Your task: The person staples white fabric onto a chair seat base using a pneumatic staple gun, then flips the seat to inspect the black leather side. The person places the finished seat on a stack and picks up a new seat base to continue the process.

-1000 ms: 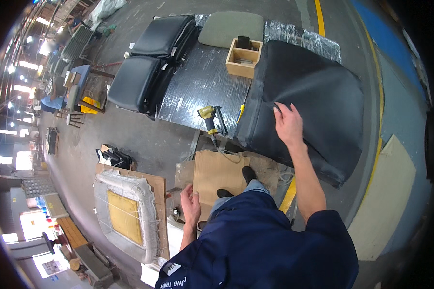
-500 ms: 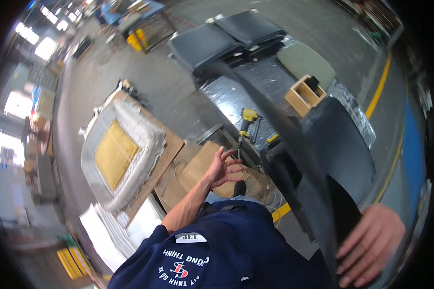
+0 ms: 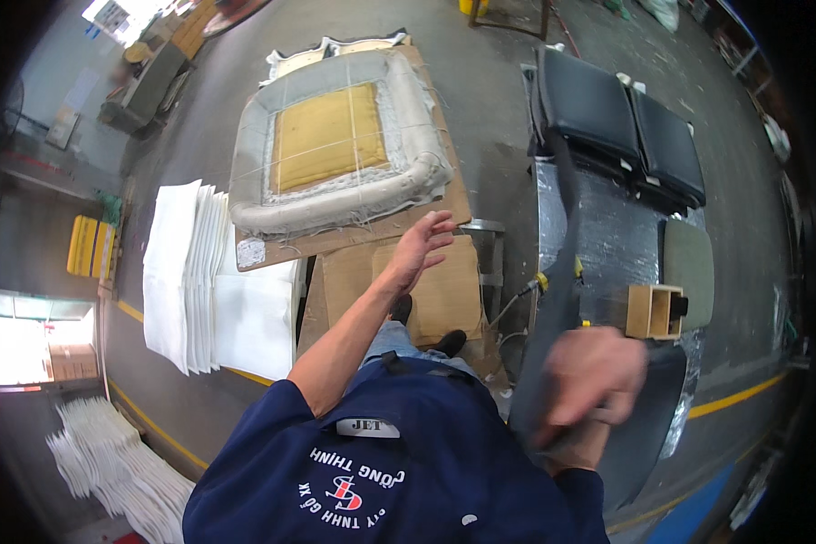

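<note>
My right hand [image 3: 592, 376], blurred by motion, grips the near edge of a large dark grey cover sheet [image 3: 560, 299] that stands on edge beside the metal-topped table [image 3: 607, 240]. My left hand [image 3: 420, 247] reaches forward with fingers spread and nothing in it, hovering near the front rim of a seat frame [image 3: 335, 150] with white padding and a yellow centre panel. That frame lies on a brown board [image 3: 363, 240].
Stacked white sheets [image 3: 195, 272] lie left of the board. Two black cushions [image 3: 621, 122], a small wooden box [image 3: 655, 311] and a green pad [image 3: 689, 267] sit on or by the table. Cardboard [image 3: 444, 295] covers the floor by my feet. More white sheets [image 3: 109, 453] lie at lower left.
The view has swung left toward the padded frame. My right hand went from resting flat on the dark cover to gripping its lifted edge. My left hand rose from my side and reached forward.
</note>
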Demonstrator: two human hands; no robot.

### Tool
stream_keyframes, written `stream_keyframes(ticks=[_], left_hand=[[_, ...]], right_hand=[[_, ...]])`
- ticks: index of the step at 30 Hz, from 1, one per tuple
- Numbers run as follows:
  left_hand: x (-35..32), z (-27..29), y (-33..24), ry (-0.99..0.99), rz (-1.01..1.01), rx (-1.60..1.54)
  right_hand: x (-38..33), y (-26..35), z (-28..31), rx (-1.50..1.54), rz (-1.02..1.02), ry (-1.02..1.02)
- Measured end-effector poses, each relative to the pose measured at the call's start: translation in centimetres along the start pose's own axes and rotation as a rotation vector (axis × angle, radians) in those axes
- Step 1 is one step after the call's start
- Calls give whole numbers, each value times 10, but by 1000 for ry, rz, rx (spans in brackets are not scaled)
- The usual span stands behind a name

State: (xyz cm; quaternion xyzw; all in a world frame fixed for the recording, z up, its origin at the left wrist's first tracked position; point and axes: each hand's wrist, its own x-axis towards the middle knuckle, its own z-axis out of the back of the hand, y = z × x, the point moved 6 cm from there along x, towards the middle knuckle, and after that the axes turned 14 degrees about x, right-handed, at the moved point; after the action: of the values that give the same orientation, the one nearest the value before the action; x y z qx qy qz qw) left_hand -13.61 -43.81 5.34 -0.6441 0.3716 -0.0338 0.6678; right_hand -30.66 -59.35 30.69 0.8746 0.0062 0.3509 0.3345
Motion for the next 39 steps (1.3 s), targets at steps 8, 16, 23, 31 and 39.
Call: stream_keyframes(ticks=[8,16,23,31,39], left_hand=[[5,95,15,-77,17,-92],[37,95,-17,-55,53,219],[18,60,76,114,470,-217],[9,-37,26,623,436,490],[-79,-66,85,1183,158,1058]], right_hand=[[51,-126,-36,232,-564,322],[69,-102,-57,98,-520,520],[63,-69,-50,-32,-420,466],[48,-121,-36,-126,-562,341],[18,-102,-3,-294,-312,179]])
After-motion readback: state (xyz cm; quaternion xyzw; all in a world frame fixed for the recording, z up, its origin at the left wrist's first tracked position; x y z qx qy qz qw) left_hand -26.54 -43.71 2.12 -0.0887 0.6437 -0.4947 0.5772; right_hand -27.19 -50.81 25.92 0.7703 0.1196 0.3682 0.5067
